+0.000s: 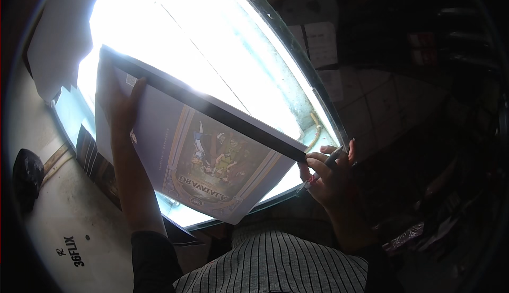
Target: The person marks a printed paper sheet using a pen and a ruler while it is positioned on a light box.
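Over the near part of the glowing light table (159, 22), a printed sheet (212, 160) lay at a slant, its picture upside down to the wearer and a dark strip (212, 114) running along its far edge; whether it touched the glowing surface could not be told. The left hand (119, 102) was on the sheet's left end, above the light table's left side, thumb spread away from the other fingers; against the glare I could not tell whether they gripped or only pressed. At the light table's near right corner, the right hand (326, 173) was curled closed around a slim tool (334, 158), its foremost fingertips at the end of the dark strip. A short cord (317, 126) hung at the light table's right inner wall. A white board (58, 44) leaned over its far left side, and a darker print (90, 150) stuck out at its near left edge. Left of the light table, a black bundle (27, 176) rested on a pale surface (58, 203).
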{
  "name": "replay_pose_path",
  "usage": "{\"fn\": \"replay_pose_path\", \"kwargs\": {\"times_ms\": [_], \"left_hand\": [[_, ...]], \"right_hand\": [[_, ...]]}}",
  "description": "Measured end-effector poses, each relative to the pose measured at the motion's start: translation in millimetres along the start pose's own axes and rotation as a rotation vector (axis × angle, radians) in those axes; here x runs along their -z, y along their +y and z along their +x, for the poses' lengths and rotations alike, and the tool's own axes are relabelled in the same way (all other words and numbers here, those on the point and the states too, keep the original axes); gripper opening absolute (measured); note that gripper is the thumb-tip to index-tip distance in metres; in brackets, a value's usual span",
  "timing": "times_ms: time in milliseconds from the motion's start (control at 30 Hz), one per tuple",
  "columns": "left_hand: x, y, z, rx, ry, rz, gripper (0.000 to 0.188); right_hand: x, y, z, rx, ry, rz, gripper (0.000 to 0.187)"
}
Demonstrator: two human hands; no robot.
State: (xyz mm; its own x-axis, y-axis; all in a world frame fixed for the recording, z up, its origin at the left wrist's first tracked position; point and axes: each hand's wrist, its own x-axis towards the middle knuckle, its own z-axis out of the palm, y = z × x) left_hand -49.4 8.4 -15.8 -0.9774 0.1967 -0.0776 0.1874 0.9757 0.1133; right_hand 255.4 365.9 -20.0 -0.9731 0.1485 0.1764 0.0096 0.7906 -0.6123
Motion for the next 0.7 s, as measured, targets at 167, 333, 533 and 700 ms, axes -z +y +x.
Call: {"fn": "replay_pose_path", "kwargs": {"times_ms": [167,333,533,700], "left_hand": [[0.9,2.3,-0.4,-0.016,0.016,-0.022,0.094],[0.2,1.5,-1.0,-0.025,0.025,-0.033,0.094],[-0.2,1.3,-0.6,-0.027,0.04,-0.019,0.093],[0.2,4.2,-0.7,-0.019,0.043,-0.031,0.093]], "right_hand": [[-0.9,1.2,-2.6,0.002,0.004,-0.002,0.031],[2.0,1.6,-4.1,-0.007,-0.059,-0.016,0.02],[1.0,1.1,-3.4,-0.014,-0.06,-0.044,0.021],[0.9,1.4,-4.2,-0.016,-0.053,-0.044,0.024]]}}
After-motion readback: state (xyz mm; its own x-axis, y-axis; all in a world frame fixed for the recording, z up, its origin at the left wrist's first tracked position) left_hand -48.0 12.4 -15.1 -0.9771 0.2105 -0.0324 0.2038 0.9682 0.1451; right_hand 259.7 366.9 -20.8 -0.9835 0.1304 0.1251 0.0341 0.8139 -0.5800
